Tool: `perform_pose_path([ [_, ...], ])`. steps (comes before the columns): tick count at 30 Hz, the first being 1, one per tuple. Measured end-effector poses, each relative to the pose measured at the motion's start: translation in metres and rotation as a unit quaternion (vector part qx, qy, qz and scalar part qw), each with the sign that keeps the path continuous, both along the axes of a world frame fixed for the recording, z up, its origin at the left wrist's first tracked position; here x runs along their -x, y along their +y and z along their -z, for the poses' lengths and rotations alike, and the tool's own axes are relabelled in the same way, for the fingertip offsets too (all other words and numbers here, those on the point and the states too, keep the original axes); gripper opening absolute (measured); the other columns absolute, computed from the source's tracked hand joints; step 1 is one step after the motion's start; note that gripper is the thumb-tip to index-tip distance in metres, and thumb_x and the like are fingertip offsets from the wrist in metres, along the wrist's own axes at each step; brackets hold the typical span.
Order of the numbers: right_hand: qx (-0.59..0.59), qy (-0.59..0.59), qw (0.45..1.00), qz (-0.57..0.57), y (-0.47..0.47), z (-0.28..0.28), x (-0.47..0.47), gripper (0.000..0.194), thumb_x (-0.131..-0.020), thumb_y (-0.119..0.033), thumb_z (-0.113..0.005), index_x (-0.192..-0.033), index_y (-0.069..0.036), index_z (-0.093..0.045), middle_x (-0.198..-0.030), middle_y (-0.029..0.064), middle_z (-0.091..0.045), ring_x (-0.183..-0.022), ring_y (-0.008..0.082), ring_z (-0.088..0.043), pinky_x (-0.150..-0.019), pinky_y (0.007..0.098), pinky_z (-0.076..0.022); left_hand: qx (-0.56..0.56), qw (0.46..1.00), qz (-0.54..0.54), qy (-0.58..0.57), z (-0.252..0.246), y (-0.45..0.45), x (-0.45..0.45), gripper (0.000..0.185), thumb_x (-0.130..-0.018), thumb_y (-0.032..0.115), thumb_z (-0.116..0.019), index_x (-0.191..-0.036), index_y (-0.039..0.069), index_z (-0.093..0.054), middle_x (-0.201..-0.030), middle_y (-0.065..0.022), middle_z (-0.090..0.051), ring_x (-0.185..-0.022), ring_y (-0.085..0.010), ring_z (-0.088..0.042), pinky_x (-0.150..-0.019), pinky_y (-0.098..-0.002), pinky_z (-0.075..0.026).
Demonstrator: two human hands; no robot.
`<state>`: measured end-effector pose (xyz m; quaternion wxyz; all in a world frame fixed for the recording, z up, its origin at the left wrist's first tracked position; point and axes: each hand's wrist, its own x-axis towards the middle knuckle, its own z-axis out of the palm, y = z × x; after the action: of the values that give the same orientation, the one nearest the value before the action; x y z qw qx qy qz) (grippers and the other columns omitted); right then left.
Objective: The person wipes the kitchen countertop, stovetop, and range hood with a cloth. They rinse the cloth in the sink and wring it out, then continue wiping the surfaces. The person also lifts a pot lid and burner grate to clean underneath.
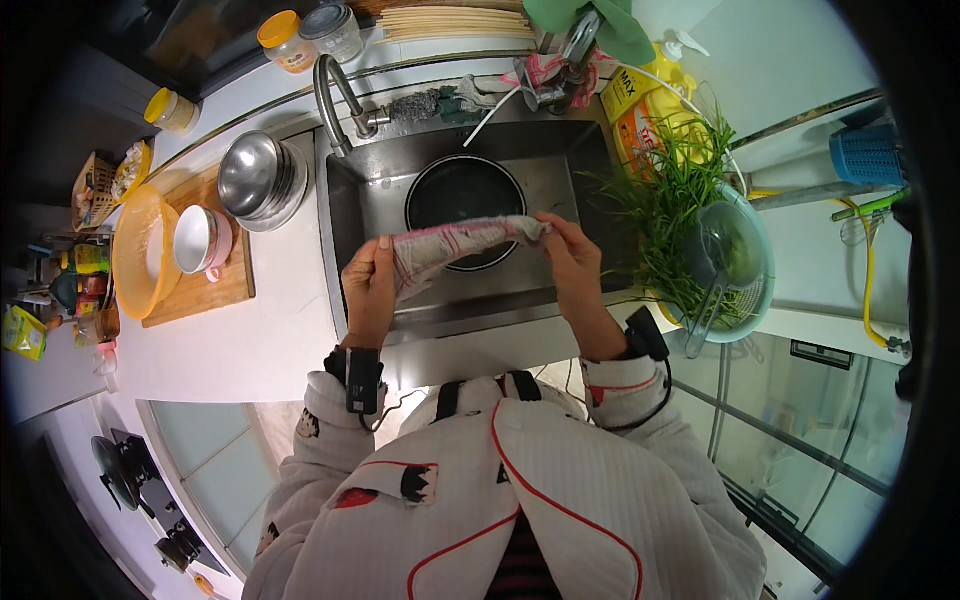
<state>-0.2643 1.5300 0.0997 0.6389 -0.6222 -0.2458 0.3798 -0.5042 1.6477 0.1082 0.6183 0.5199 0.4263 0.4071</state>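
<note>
A white cloth with pink stripes (pixel 450 244) is stretched between my two hands above a stainless steel sink (pixel 390 328). My left hand (pixel 371 281) grips its left end, thumb on top, and the fabric hangs down a little there. At the other end, my right hand (pixel 571 251) pinches a bunched corner. Below the cloth, a round black pan or basin with a pale rim (pixel 465 191) lies in the sink, partly hidden by the cloth.
A steel faucet (pixel 334 97) rises behind the sink. Left are stacked metal bowls (pixel 251 174), a white bowl (pixel 196 238) and an orange basin (pixel 142 255) by a wooden board (pixel 217 292). Right, leafy greens (pixel 675 202) fill a colander (pixel 761 300) near yellow bottles (pixel 637 90).
</note>
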Motion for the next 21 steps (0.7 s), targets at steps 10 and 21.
perform_pose_path([
  [10,-0.369,0.261,0.859,-0.24,0.017,0.037,0.041,0.062,-0.103,-0.028,-0.046,-0.154,-0.01,-0.017,-0.137,0.0088,-0.05,-0.122,0.0184,-0.051,-0.107,0.0311,-0.0399,-0.014,0.938,0.333,-0.096,-0.062,-0.063,-0.07,0.041,-0.106,0.024,-0.036,-0.133,-0.002,-0.053,-0.137,-0.0129,-0.053,-0.124,-0.0194,-0.05,-0.104,-0.0331,-0.041],
  [21,-0.322,0.57,0.698,-0.289,-0.008,0.084,0.049,0.044,-0.099,-0.024,-0.048,-0.139,-0.004,-0.045,-0.137,0.0103,-0.051,-0.124,0.0203,-0.051,-0.107,0.0315,-0.0401,0.263,0.866,0.057,-0.421,-0.015,-0.099,-0.095,0.039,-0.106,0.028,-0.036,-0.13,0.001,-0.051,-0.126,-0.0109,-0.059,-0.116,-0.023,-0.057,-0.103,-0.0386,-0.044],
])
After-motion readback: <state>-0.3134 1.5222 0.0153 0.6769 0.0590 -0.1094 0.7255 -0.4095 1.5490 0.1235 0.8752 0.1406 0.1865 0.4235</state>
